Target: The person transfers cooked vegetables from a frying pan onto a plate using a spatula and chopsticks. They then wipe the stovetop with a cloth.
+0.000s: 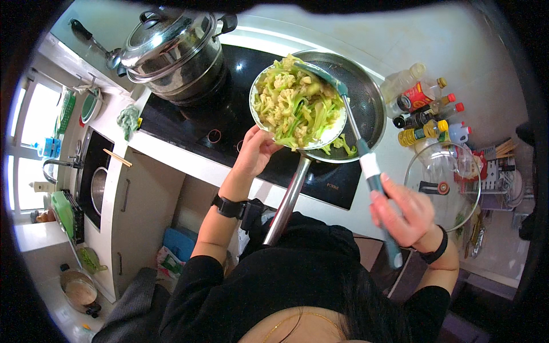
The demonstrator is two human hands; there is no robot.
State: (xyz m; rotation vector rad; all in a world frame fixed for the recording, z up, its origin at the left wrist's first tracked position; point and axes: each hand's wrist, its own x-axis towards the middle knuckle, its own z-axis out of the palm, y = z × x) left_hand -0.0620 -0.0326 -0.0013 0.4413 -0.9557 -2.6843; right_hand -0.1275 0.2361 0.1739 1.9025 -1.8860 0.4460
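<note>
My left hand point(256, 150) grips the near rim of a white plate point(330, 133), held over a frying pan. Cooked cauliflower with green stems point(300, 103) is heaped on the plate. My right hand point(403, 210) is closed around the handle of a spatula point(364, 156), whose dark green head lies against the food at the plate's far right edge. Beneath the plate, the frying pan point(366, 81) sits on the black cooktop, its steel handle pointing towards my body. A few green pieces point(343, 145) lie in the pan near its close edge.
A lidded steel steamer pot point(171, 55) stands on the cooktop point(171, 120) at the left. Bottles of oil and sauces point(422, 133) line the right side, beside a glass lid point(444, 206). Chopsticks point(118, 157) and a green cloth point(128, 122) lie near the sink.
</note>
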